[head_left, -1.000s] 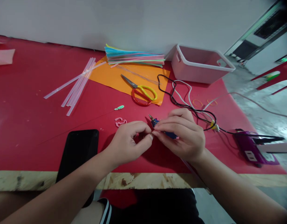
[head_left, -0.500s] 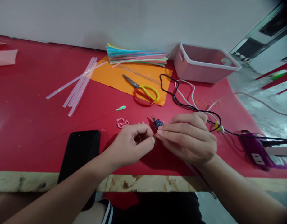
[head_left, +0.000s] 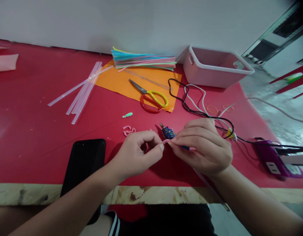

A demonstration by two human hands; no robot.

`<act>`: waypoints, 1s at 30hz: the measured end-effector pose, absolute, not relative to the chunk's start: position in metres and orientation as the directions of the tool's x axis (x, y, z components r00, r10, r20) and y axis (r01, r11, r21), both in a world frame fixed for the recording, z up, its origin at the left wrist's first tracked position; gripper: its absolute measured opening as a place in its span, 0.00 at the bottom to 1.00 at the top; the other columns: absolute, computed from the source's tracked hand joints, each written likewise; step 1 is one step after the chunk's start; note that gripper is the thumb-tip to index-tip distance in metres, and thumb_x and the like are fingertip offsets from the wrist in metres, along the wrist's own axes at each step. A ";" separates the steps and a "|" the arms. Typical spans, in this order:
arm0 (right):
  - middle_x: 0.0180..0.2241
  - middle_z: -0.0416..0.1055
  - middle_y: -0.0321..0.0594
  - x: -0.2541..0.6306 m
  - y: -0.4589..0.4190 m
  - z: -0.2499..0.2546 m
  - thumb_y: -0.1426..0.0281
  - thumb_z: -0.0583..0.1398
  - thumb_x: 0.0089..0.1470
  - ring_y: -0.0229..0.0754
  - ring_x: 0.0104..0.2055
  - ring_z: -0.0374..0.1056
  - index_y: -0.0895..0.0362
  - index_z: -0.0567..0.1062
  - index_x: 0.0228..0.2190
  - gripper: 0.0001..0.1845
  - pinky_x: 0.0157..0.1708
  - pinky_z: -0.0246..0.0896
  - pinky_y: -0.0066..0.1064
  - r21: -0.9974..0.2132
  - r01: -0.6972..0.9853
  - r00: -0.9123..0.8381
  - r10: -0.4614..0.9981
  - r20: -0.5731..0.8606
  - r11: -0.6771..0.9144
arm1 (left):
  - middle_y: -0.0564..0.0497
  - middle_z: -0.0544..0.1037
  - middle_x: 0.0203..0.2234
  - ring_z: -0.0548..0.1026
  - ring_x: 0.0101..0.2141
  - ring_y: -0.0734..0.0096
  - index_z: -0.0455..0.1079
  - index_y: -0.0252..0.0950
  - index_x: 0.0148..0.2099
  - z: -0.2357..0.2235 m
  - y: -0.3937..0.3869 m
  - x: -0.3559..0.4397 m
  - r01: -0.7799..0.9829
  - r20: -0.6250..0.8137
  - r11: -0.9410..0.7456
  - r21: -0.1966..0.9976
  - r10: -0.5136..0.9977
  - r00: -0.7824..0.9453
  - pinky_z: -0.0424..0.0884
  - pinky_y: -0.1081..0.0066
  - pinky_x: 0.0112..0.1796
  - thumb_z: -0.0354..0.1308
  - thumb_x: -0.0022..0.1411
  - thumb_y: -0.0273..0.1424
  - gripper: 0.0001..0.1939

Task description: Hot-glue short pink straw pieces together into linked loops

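Observation:
Between my two hands stretches a short pink pipe cleaner [head_left: 166, 141], pinched at both sides. My left hand [head_left: 141, 152] has thumb and forefinger closed on its left part. My right hand [head_left: 203, 146] grips the other part with its fingertips, and the fingers hide the rest. Just behind the right fingertips lies a dark blue glue gun [head_left: 168, 132] with a brass-coloured tip, partly covered by that hand. Curled pink pipe cleaner pieces [head_left: 129, 131] rest on the red table beyond my left hand. A small green twisted piece [head_left: 127, 115] on a thin wire lies farther back.
Scissors [head_left: 151, 98] lie partly on an orange sheet [head_left: 112, 80], near a pipe cleaner bundle [head_left: 144, 60]. Clear plastic sticks [head_left: 84, 90] are at left. A phone [head_left: 86, 164] sits under my left forearm. A pink bin [head_left: 208, 72], cables [head_left: 187, 101] and a purple power strip [head_left: 272, 157] occupy the right.
My right hand has shifted slightly right, away from my left. More of the pink pipe cleaner and of the glue gun now shows. My left hand has hardly moved.

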State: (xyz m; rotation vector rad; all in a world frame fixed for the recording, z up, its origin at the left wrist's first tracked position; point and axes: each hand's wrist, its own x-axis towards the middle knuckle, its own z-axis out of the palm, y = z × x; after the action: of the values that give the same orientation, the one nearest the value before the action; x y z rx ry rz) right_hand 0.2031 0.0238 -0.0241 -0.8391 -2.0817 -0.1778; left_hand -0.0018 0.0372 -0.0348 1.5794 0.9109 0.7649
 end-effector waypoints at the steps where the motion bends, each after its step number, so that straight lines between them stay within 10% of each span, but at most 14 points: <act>1: 0.28 0.80 0.38 0.203 0.025 -0.024 0.76 0.70 0.50 0.43 0.33 0.74 0.55 0.79 0.32 0.08 0.36 0.72 0.37 -0.178 0.615 -0.408 0.503 0.763 0.768 | 0.56 0.69 0.20 0.63 0.21 0.77 0.68 0.35 0.27 -0.035 0.037 -0.002 0.167 0.023 -0.119 0.979 0.873 0.487 0.58 0.74 0.23 0.57 0.58 0.29 0.08; 30: 0.27 0.79 0.36 0.199 0.026 -0.026 0.77 0.68 0.51 0.40 0.31 0.73 0.55 0.77 0.31 0.07 0.34 0.72 0.35 -0.193 0.638 -0.379 0.522 0.764 0.746 | 0.54 0.73 0.22 0.66 0.22 0.81 0.75 0.31 0.30 -0.044 0.033 0.001 0.275 0.421 -0.520 0.809 0.839 0.345 0.62 0.77 0.25 0.61 0.59 0.21 0.05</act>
State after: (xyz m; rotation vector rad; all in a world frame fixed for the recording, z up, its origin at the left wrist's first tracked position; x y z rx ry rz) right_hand 0.1988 0.0260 -0.0264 -0.8724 -2.0615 -0.1662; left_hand 0.0006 0.0328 -0.0440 1.9798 0.9689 1.1474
